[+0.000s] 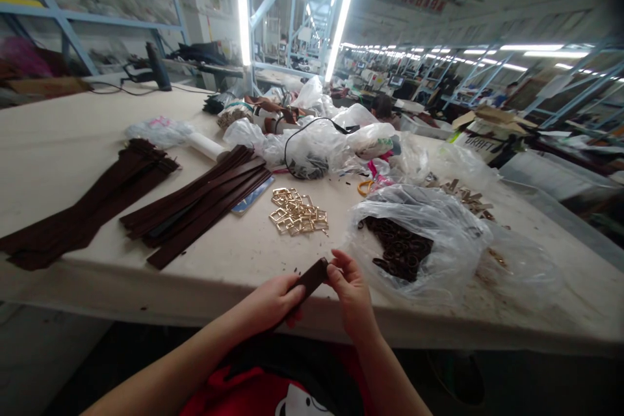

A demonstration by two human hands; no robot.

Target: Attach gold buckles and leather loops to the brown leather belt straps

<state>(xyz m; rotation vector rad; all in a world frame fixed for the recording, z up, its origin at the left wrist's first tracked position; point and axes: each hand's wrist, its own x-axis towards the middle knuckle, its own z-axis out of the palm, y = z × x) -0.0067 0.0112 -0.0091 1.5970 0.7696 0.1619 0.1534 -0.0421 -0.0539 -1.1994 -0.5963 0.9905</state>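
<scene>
A dark brown leather strap [311, 277] slants up over the table's front edge. My left hand [277, 299] is closed around it, thumb on top. At its upper end, the thumb and index finger of my right hand [351, 291] pinch the tip; whether a small part sits between them is hidden. Just beyond my hands lies a loose heap of gold-coloured metal buckles [298, 211]. To the right, a clear plastic bag [453, 234] gapes around many small dark brown loops [402, 250]. A stack of similar brown straps [205, 201] rests to the left.
Another bundle of brown strips [92, 208] reaches the table's left edge. A blue-and-white booklet [253, 196] lies partly under the strap stack. Orange-handled scissors [364, 188], bagged materials [312, 143] and a white roll [207, 145] stand farther back. An open carton [487, 133] is at the right.
</scene>
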